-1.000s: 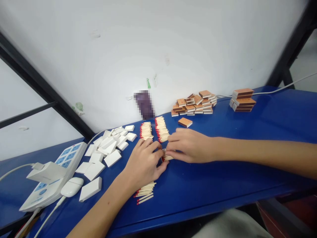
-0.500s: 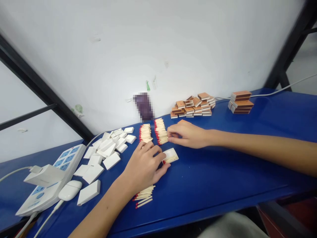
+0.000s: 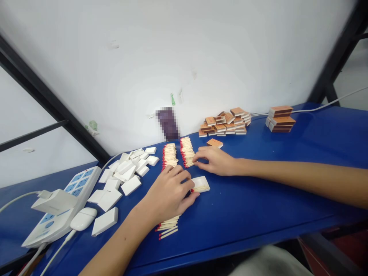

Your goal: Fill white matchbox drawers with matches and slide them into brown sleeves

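Note:
My left hand [image 3: 169,193] rests on the blue table [image 3: 258,207], its thumb and fingers holding a small white matchbox tray [image 3: 200,184] with a few matches in it. My right hand [image 3: 214,159] reaches to the right-hand row of red-tipped matches [image 3: 187,151], fingertips pinched on some of them. A second row of matches [image 3: 169,153] lies just left of it. A loose bundle of matches [image 3: 169,226] lies near my left wrist. One orange matchbox sleeve [image 3: 214,143] sits just behind my right hand.
White empty trays [image 3: 126,172] are scattered to the left. A power strip [image 3: 61,203] with a plugged adapter and a white earbud case [image 3: 83,218] sit at far left. Orange matchboxes are piled [image 3: 225,122] and stacked [image 3: 280,118] along the wall.
My right hand left the tray and went back to the right match row, pinching matches there. My left hand stayed on the tray.

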Available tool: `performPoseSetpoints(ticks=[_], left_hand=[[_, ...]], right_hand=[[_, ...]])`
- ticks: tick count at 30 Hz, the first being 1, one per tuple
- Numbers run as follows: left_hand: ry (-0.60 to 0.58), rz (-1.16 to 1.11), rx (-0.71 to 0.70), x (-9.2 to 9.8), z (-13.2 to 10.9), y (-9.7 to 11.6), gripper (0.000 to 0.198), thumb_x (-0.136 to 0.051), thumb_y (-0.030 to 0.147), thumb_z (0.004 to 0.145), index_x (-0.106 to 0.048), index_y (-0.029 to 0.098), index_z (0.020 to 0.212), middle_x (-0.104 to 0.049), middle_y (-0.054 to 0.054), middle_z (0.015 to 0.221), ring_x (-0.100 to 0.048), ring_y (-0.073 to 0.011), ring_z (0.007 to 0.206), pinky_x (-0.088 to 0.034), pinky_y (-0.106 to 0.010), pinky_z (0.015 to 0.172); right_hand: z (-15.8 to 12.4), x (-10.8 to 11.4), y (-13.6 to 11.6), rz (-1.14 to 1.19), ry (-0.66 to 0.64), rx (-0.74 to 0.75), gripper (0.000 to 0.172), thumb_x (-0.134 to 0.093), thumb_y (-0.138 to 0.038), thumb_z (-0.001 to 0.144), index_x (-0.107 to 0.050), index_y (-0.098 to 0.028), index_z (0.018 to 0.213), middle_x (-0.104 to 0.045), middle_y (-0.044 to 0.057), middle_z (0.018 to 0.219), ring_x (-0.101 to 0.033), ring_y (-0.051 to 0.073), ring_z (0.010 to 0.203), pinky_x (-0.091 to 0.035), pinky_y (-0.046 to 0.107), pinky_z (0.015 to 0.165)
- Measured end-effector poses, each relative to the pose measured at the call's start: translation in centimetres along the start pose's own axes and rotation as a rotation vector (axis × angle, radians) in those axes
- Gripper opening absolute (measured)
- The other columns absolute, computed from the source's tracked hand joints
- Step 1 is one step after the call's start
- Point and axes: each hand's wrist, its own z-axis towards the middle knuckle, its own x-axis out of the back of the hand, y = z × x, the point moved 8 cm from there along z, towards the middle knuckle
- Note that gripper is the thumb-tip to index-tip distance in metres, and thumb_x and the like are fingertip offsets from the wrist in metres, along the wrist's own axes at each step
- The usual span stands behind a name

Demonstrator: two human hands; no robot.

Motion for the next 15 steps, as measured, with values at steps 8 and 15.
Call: performPoseSetpoints(ticks=[8,15], left_hand=[[-0.021,-0.079,0.022,-0.01,-0.03,-0.17,0.026,-0.055,0.038,0.095,-0.071,0.019,0.095,-0.067,-0.006,0.095,-0.057,-0.0231,0.094,-0.044,-0.04,0.087],[0.001,-0.058,0.008,0.41,0.03,-0.24,0.029,-0.052,0.04,0.096,-0.071,0.018,0.094,-0.067,-0.007,0.093,-0.058,-0.023,0.091,-0.043,-0.04,0.084]], right_hand=[[0.0,-0.84,0.17,-0.009,-0.083,-0.025,0.014,-0.056,-0.019,0.09,-0.07,-0.017,0.093,-0.062,0.004,0.086,-0.054,0.014,0.075,-0.034,0.026,0.066],[0.04,-0.76,-0.19,0.024,-0.084,-0.019,0.01,-0.057,-0.016,0.084,-0.066,-0.016,0.087,-0.059,0.001,0.077,-0.047,0.012,0.066,-0.032,0.025,0.063]])
